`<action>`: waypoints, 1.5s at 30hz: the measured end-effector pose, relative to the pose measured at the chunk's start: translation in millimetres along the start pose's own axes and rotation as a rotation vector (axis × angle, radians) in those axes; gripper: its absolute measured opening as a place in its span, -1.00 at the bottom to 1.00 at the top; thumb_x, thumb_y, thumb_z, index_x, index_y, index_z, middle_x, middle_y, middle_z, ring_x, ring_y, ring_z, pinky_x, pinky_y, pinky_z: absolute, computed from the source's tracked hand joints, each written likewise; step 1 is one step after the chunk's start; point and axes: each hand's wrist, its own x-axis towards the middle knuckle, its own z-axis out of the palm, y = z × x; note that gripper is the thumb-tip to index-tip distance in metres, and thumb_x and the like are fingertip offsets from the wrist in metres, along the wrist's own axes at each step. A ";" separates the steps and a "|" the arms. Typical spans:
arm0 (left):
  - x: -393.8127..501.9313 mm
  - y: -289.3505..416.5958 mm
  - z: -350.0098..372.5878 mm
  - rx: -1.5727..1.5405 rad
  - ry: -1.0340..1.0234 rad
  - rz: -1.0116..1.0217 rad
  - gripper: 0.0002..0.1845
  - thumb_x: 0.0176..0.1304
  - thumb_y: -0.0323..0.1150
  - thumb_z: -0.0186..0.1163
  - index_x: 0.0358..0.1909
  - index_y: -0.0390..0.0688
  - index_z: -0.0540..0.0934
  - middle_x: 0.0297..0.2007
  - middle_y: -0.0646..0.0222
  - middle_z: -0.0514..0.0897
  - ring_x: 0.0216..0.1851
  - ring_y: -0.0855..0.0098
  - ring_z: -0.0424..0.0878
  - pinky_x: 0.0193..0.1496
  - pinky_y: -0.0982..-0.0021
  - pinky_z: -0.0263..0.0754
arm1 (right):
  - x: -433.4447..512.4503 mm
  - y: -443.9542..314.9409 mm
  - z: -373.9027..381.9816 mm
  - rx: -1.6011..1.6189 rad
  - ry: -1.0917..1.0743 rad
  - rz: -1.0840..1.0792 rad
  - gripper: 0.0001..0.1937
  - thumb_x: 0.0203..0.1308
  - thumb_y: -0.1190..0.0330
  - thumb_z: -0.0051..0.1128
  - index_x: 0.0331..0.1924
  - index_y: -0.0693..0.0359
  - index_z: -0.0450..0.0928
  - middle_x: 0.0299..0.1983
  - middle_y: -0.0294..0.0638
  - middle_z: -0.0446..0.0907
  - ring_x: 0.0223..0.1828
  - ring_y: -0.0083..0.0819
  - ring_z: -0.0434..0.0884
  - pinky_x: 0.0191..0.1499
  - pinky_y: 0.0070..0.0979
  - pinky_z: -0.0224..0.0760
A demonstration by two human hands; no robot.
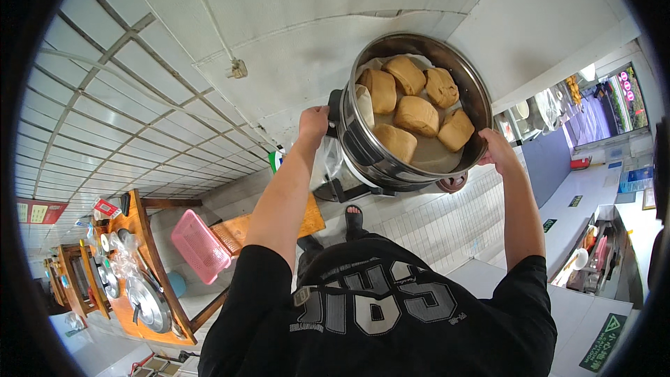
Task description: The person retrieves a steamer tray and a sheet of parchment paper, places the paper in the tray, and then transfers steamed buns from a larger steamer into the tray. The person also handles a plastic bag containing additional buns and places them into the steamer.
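A round metal steamer pot (419, 167) is in front of me, its top tier uncovered. Several light-brown steamed buns (416, 115) lie inside on a pale liner, and one whitish bun (365, 106) sits at the left wall. My left hand (314, 122) is closed at the black side handle on the pot's left. At the right side, my right hand (496, 151) grips the rim or a handle there; the fingers are partly hidden. Below the top tier, more of the steamer with black handles shows.
To the left stands a wooden table (137, 241) with a metal lid (148, 303) and plastic bags. A pink plastic basket (201, 246) rests on a wooden bench (314, 215). A white wall is beyond the pot. A red fire extinguisher (580, 163) is far right.
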 end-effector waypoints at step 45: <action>-35.6 34.3 15.5 -0.451 -0.778 -0.056 -0.44 0.41 0.01 0.11 0.33 -0.04 0.37 0.22 0.32 0.52 0.09 0.36 0.59 0.05 0.29 0.59 | 99.9 94.2 32.7 0.406 0.279 -0.207 -0.39 0.14 -0.05 0.26 0.13 0.27 0.61 0.04 0.00 0.66 0.04 -0.22 0.64 0.15 -0.39 0.45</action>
